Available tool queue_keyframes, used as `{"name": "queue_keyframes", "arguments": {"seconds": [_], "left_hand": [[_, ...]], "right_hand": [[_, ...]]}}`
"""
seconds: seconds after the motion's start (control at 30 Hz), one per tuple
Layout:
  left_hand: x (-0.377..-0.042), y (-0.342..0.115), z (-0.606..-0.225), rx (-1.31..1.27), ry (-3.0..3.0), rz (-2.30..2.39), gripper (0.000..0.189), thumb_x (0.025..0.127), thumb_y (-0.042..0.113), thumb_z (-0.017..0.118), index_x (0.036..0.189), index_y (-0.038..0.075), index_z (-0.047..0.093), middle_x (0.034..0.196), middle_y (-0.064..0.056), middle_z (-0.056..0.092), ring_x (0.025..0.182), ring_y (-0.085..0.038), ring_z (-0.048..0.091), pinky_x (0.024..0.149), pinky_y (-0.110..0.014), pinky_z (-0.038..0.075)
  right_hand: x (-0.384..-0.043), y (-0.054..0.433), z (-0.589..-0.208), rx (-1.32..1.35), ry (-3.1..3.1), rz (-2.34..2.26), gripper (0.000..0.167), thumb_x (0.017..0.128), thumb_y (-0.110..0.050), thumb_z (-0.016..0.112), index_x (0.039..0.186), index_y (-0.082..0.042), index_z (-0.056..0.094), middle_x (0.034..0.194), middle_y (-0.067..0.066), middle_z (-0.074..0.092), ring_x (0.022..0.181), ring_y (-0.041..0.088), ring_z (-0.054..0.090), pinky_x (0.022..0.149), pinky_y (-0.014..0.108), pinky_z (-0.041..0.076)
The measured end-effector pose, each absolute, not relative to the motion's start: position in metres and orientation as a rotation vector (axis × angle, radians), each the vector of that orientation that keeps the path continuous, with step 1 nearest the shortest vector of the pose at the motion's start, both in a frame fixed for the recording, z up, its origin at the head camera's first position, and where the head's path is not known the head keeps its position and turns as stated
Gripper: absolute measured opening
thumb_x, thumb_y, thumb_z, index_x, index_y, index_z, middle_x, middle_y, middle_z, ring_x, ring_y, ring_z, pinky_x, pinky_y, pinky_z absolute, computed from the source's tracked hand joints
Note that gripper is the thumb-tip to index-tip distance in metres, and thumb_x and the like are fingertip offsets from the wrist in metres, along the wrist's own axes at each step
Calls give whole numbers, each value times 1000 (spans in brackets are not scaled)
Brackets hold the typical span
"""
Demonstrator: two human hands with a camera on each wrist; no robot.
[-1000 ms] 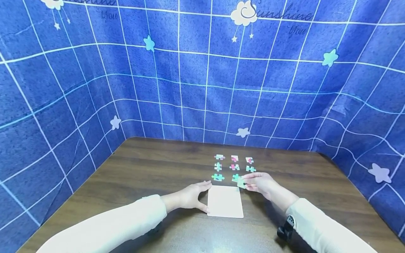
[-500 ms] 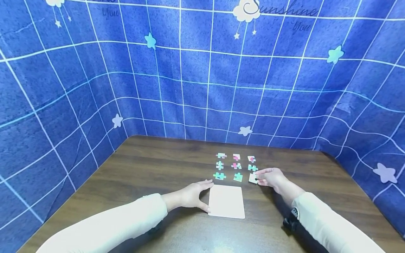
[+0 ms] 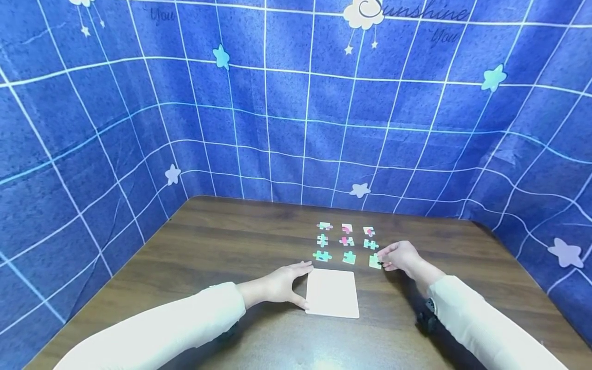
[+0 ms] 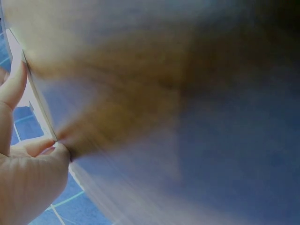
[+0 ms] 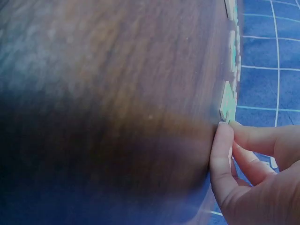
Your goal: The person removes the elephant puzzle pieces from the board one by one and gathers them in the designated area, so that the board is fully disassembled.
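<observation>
My right hand [image 3: 400, 256] pinches the right edge of a pale green jigsaw piece [image 3: 374, 261] lying at the near right of a grid of pieces. The right wrist view shows thumb and fingertips at the end of this same piece [image 5: 227, 102]. Left of it lie a green piece [image 3: 349, 258] and a green-and-blue piece [image 3: 322, 256]. My left hand [image 3: 283, 284] rests at the left side of a blank white square board [image 3: 332, 293], thumb and fingers spread along that edge. In the left wrist view the fingertips touch the board's thin edge [image 4: 41, 107].
Behind the near row lie more jigsaw pieces in two rows, among them a pink piece [image 3: 346, 241] and a red-and-white piece [image 3: 368, 231]. The brown wooden table [image 3: 222, 241] ends at a blue checked curtain [image 3: 287, 128].
My right hand has carried the pale green piece rightward from beside the green piece to the near right of the grid, where it lies. The left hand has stayed at the board.
</observation>
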State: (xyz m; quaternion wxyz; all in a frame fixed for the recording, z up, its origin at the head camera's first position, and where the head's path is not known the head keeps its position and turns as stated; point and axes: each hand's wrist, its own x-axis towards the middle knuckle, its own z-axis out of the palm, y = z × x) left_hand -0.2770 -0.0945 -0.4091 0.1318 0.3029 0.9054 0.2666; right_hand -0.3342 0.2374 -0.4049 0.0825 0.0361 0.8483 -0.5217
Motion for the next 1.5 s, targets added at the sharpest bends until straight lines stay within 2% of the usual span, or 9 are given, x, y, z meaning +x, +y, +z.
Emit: {"name": "queue_keyframes", "arguments": {"seconds": [0.33,0.53,0.73,0.9,1.17,1.5], "left_hand": [[-275,-94,-409,886,2611,777,92,75,33,82,148,2,36,159,-12,28,148,-30,23,119,-48,23],[-275,-94,-408,888,2620,780,91,75,32,83,148,1,36,158,-12,29,148,-30,24,119,-48,24],[-276,-93,-409,902,2613,779,92,75,33,83,148,1,36,159,-12,28,148,-30,24,119,-48,23],[-277,-93,-410,925,2599,785,92,75,33,83,147,0,36,158,-14,28,147,-32,24,119,-49,23],[-280,-93,-411,937,2592,799,91,76,31,83,147,0,36,158,-14,28,147,-33,24,119,-50,23],[-281,-99,-411,906,2593,799,93,75,33,83,148,2,36,159,-12,28,148,-32,23,119,-50,23]], "right_hand": [[-335,237,-410,148,2609,-1506,14,84,8,64,96,15,65,71,5,69,59,9,61,59,26,59],[-335,237,-409,155,2598,-1540,16,84,9,63,97,17,64,72,7,68,59,11,61,59,27,59],[-335,239,-409,177,2558,-1555,17,85,8,63,100,17,63,80,11,70,63,13,62,62,27,60],[-332,243,-408,186,2491,-1616,20,87,9,59,104,19,61,83,9,70,66,13,63,65,27,60],[-328,248,-402,243,2377,-1822,29,89,7,58,114,21,55,73,-1,69,58,8,61,61,20,58],[-328,244,-384,181,2335,-1854,37,88,7,60,120,23,50,71,-2,69,60,8,62,62,21,58]]}}
